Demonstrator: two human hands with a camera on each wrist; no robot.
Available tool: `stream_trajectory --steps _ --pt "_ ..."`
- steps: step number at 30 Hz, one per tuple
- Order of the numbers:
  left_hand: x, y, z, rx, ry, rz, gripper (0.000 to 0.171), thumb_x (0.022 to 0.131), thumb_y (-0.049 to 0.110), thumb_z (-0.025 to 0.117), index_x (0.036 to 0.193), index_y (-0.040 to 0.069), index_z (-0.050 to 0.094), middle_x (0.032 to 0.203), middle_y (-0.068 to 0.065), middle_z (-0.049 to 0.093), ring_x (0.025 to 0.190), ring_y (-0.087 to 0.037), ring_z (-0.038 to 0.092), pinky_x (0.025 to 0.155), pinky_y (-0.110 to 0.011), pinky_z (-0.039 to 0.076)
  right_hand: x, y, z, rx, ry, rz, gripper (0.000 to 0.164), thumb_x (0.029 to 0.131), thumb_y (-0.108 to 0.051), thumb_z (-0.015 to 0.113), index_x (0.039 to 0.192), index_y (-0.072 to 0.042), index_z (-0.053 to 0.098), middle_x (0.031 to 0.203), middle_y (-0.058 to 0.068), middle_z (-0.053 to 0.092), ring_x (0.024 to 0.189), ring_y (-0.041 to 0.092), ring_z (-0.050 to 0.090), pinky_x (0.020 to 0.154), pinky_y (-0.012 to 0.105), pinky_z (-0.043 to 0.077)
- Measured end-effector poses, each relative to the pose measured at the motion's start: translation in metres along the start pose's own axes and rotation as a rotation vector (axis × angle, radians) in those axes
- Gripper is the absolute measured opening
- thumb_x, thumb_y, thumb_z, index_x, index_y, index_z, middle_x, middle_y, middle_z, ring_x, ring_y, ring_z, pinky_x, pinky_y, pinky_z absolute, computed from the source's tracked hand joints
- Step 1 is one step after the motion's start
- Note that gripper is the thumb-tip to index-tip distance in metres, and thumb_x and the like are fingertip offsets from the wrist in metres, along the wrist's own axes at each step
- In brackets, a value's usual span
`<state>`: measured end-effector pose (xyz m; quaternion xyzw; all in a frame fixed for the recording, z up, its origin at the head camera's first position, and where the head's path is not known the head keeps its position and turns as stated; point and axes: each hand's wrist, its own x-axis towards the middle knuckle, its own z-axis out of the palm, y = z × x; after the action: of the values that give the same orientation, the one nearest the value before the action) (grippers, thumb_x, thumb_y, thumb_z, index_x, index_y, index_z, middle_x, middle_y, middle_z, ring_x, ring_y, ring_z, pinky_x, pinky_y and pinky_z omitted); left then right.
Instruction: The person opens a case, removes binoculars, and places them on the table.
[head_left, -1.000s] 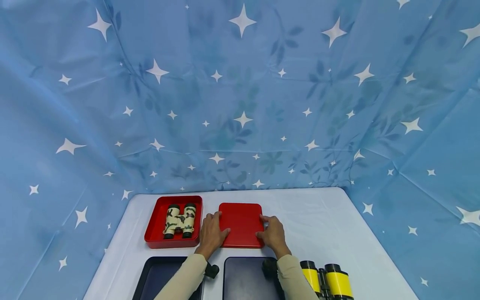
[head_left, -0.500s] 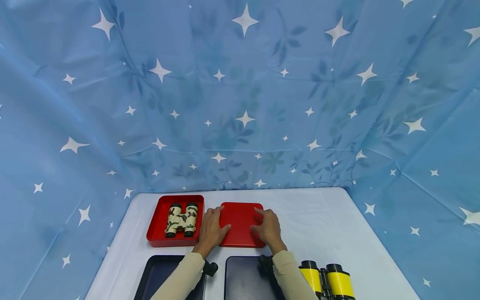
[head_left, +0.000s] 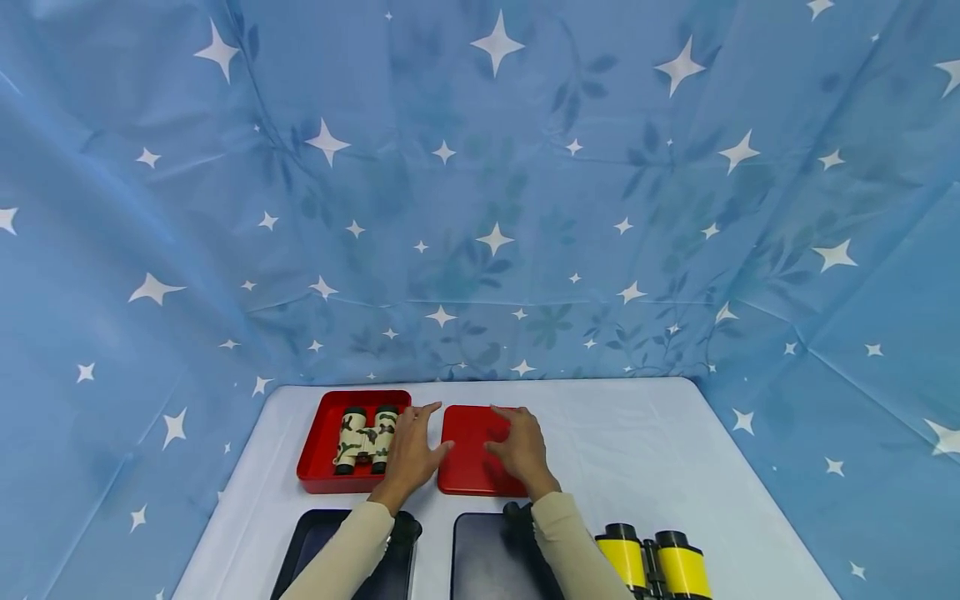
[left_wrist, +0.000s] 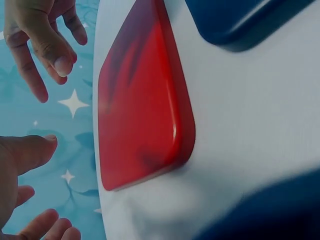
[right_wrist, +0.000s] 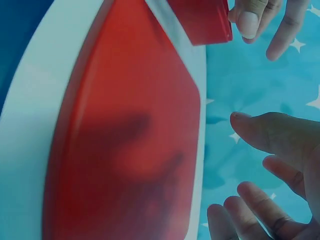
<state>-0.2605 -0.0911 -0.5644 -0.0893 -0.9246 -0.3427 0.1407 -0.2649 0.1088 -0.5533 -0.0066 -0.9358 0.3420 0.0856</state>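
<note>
A flat red tray-shaped piece (head_left: 468, 471), smooth face up with rounded corners and shallow sides, lies on the white table. My left hand (head_left: 407, 454) is raised at its left side, fingers spread, and partly covers the red tray (head_left: 309, 467) holding camouflage binoculars (head_left: 351, 437). Over the right part of the red piece hovers my right hand (head_left: 522, 450), fingers and thumb apart. Neither hand holds anything. In the left wrist view the red piece (left_wrist: 140, 110) shows shadows of fingers on its face, and both hands appear beyond it.
Nearer to me lie a dark open tray (head_left: 303, 554) on the left and a dark flat-faced piece (head_left: 480, 554) beside it, both partly under my forearms. Yellow and black binoculars (head_left: 652, 562) stand at the front right. A blue starry curtain (head_left: 480, 192) hangs behind the table.
Both hands have come off the edges of the red piece and lifted. The left hand moved leftward, overlapping the tray with binoculars; the right hand also shifted left. The red piece stays in place.
</note>
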Motion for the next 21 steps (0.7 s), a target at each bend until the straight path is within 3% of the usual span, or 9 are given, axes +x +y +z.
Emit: stream_trajectory --steps 10,21 --pt "-0.002 -0.008 -0.016 0.042 0.003 -0.025 0.073 0.078 0.026 0.085 0.143 0.019 0.053 0.122 -0.010 0.053 0.109 -0.023 0.050 0.091 -0.044 0.052 0.006 -0.026 0.005 0.015 -0.023 -0.044 0.075 0.068 -0.017 0.092 0.136 -0.025 0.063 0.121 0.010 0.064 0.109 0.025 0.059 0.082 0.041 0.060" --pt "-0.003 -0.023 -0.034 0.085 0.010 -0.026 0.076 0.076 0.028 0.087 0.143 0.017 0.053 0.130 -0.012 0.053 0.118 -0.028 0.049 0.099 -0.050 0.050 0.009 -0.049 0.012 0.007 -0.060 -0.093 0.076 0.069 -0.021 0.091 0.138 -0.029 0.061 0.121 0.009 0.063 0.105 0.023 0.061 0.082 0.039 0.059"
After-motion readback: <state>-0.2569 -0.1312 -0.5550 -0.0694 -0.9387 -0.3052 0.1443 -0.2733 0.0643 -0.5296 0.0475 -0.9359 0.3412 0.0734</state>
